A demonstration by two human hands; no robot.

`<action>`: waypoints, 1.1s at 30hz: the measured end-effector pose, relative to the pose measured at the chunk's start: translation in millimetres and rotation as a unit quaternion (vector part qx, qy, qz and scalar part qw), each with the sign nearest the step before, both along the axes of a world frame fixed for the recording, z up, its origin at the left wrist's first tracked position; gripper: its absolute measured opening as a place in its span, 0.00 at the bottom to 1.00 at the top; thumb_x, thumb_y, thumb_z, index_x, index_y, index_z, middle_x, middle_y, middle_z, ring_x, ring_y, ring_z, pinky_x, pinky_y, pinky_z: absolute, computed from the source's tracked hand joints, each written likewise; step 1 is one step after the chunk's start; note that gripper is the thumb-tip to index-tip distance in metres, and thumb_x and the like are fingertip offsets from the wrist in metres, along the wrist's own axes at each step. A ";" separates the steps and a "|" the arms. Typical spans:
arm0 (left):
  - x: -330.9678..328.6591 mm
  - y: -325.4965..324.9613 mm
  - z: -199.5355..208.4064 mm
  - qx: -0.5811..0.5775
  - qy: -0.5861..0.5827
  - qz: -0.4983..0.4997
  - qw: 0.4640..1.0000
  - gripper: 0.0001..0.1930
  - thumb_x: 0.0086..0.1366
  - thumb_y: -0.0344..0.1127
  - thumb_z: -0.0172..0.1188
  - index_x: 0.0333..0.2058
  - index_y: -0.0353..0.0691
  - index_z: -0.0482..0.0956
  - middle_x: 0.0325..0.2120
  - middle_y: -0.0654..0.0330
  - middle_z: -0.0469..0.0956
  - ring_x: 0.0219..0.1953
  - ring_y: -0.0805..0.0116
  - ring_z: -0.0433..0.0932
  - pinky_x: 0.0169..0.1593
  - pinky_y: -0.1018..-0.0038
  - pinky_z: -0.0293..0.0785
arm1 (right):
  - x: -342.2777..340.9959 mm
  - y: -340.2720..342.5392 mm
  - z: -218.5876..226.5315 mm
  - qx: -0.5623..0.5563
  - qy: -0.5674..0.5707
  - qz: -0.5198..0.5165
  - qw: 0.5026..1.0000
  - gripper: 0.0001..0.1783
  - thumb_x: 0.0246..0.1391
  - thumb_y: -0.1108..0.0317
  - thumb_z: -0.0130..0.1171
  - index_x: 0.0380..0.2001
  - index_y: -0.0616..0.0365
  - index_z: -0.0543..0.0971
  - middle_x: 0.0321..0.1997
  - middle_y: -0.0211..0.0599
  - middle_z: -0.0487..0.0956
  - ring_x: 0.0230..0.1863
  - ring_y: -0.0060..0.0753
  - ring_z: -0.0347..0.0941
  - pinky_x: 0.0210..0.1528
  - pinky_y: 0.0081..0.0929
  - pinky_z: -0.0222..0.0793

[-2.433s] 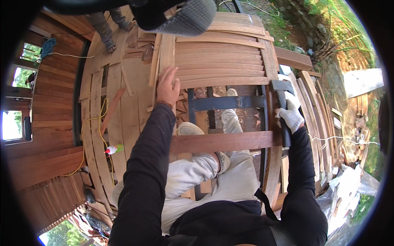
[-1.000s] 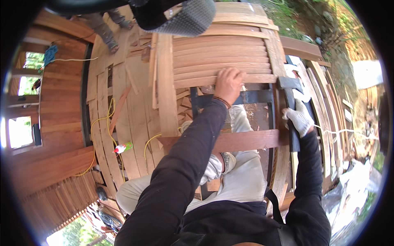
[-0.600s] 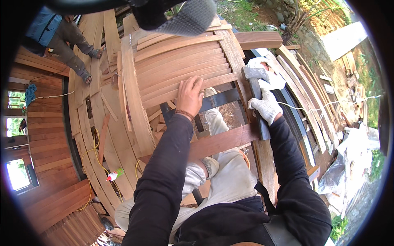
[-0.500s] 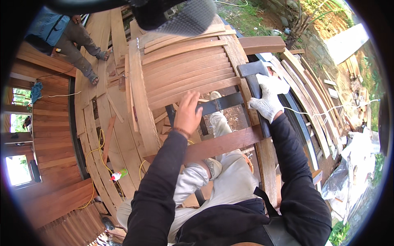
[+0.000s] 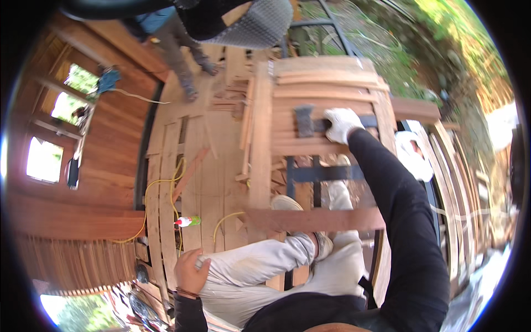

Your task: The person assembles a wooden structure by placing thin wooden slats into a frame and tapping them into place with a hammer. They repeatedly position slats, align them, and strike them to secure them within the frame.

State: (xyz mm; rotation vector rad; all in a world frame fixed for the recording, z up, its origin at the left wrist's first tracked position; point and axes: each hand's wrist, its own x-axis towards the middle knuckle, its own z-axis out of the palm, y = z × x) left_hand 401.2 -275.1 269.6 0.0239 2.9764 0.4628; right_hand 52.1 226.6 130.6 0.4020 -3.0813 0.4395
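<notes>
My right hand [image 5: 342, 125], in a white knit glove, is closed around the dark handle of a hammer [image 5: 305, 121]. The hammer lies sideways over the wooden slats [image 5: 315, 145], its blocky dark grey head pointing left. My bare left hand [image 5: 191, 271] rests at my left knee, thumb apart from the fingers, holding nothing. A reddish-brown board [image 5: 318, 220] lies crosswise in front of me, above my legs. Between it and the slats runs a dark metal bar [image 5: 326, 174].
A person [image 5: 180, 50] stands at the far left on loose planks [image 5: 193, 138]. A yellow cord [image 5: 160, 181] and a red-capped bottle [image 5: 188, 221] lie on the planks. Long boards [image 5: 442, 149] are stacked at the right. A wooden wall with windows [image 5: 124, 133] stands left.
My right hand has swung the hammer left over the slats, its handle turning crosswise. My left hand has drawn back from the slats to my knee. The view has shifted.
</notes>
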 end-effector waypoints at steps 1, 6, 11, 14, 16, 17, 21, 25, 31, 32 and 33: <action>8.0 5.0 4.5 -0.022 0.017 0.000 1.000 0.18 0.63 0.38 0.70 0.51 0.42 0.85 0.45 0.52 0.86 0.48 0.49 0.84 0.53 0.59 0.80 | -13.3 -6.0 -0.5 -0.005 0.039 0.008 0.999 0.22 0.40 0.66 0.65 0.43 0.50 0.85 0.45 0.49 0.86 0.51 0.55 0.81 0.57 0.50 0.75; -22.3 25.7 18.8 -0.070 -0.034 -0.023 0.997 0.17 0.67 0.50 0.63 0.46 0.45 0.86 0.43 0.55 0.87 0.46 0.50 0.85 0.49 0.55 0.80 | 25.2 -16.3 30.9 -0.016 0.123 -0.069 0.990 0.23 0.40 0.67 0.69 0.45 0.50 0.84 0.48 0.45 0.79 0.58 0.54 0.74 0.61 0.48 0.70; -12.6 21.5 -5.0 -0.037 -0.131 -0.133 0.982 0.21 0.72 0.55 0.55 0.46 0.47 0.86 0.42 0.54 0.86 0.47 0.49 0.85 0.51 0.52 0.80 | 160.5 -49.7 51.8 -0.188 0.183 -0.073 0.962 0.17 0.44 0.74 0.65 0.42 0.57 0.82 0.44 0.49 0.81 0.50 0.58 0.77 0.55 0.51 0.74; -16.0 37.1 -8.5 -0.066 -0.151 -0.202 0.965 0.21 0.72 0.55 0.56 0.48 0.46 0.86 0.43 0.54 0.85 0.49 0.50 0.84 0.54 0.54 0.79 | 279.6 -46.5 39.1 -0.230 0.139 -0.060 0.961 0.16 0.43 0.73 0.66 0.39 0.57 0.83 0.40 0.49 0.82 0.46 0.59 0.78 0.52 0.49 0.76; -13.7 49.5 -10.3 -0.059 -0.132 -0.242 0.959 0.22 0.72 0.55 0.56 0.51 0.44 0.85 0.46 0.52 0.84 0.51 0.50 0.83 0.55 0.54 0.78 | 367.2 -68.5 32.0 -0.263 0.063 -0.116 0.956 0.14 0.44 0.72 0.67 0.38 0.57 0.84 0.40 0.47 0.84 0.46 0.57 0.81 0.52 0.47 0.77; -12.6 56.9 -12.7 -0.055 -0.124 -0.263 0.955 0.23 0.72 0.55 0.56 0.52 0.43 0.84 0.47 0.52 0.84 0.52 0.50 0.83 0.55 0.53 0.78 | 403.6 -82.8 38.7 -0.280 0.012 -0.140 0.950 0.13 0.46 0.70 0.67 0.38 0.57 0.85 0.40 0.46 0.85 0.46 0.55 0.82 0.53 0.46 0.77; 3.0 80.4 -28.7 -0.062 -0.115 -0.327 0.936 0.27 0.70 0.55 0.59 0.58 0.41 0.80 0.54 0.50 0.81 0.58 0.50 0.79 0.63 0.55 0.72 | 440.8 -102.7 26.9 -0.097 -0.281 0.157 0.942 0.17 0.59 0.52 0.63 0.42 0.52 0.87 0.43 0.46 0.88 0.46 0.51 0.85 0.50 0.43 0.79; 24.8 95.8 -23.3 -0.058 -0.144 -0.405 0.901 0.29 0.70 0.57 0.59 0.62 0.45 0.77 0.64 0.50 0.75 0.68 0.52 0.70 0.71 0.47 0.60 | 400.4 -111.3 15.1 -0.061 -0.213 0.183 0.958 0.24 0.54 0.49 0.69 0.47 0.53 0.85 0.46 0.46 0.87 0.50 0.52 0.84 0.54 0.43 0.78; 23.4 107.4 -37.4 -0.040 -0.172 -0.444 0.878 0.28 0.72 0.57 0.57 0.62 0.47 0.78 0.60 0.54 0.78 0.68 0.52 0.70 0.73 0.41 0.54 | 397.3 -91.0 44.7 -0.118 -0.143 0.075 0.980 0.24 0.53 0.57 0.68 0.53 0.51 0.82 0.48 0.48 0.84 0.52 0.56 0.81 0.54 0.48 0.78; 16.5 112.0 -40.6 -0.024 -0.187 -0.453 0.871 0.27 0.72 0.56 0.58 0.62 0.47 0.78 0.60 0.54 0.78 0.68 0.53 0.71 0.73 0.42 0.54 | 420.5 -75.9 42.8 -0.128 -0.120 0.044 0.984 0.24 0.53 0.58 0.68 0.53 0.52 0.82 0.50 0.49 0.83 0.52 0.56 0.81 0.54 0.48 0.77; 11.1 137.7 -26.7 -0.007 -0.210 -0.463 0.861 0.27 0.72 0.55 0.59 0.62 0.46 0.78 0.60 0.51 0.78 0.68 0.52 0.72 0.73 0.42 0.54 | 441.9 -26.8 -22.0 -0.071 -0.028 0.046 0.996 0.23 0.54 0.61 0.67 0.53 0.53 0.81 0.54 0.48 0.81 0.54 0.57 0.79 0.56 0.49 0.76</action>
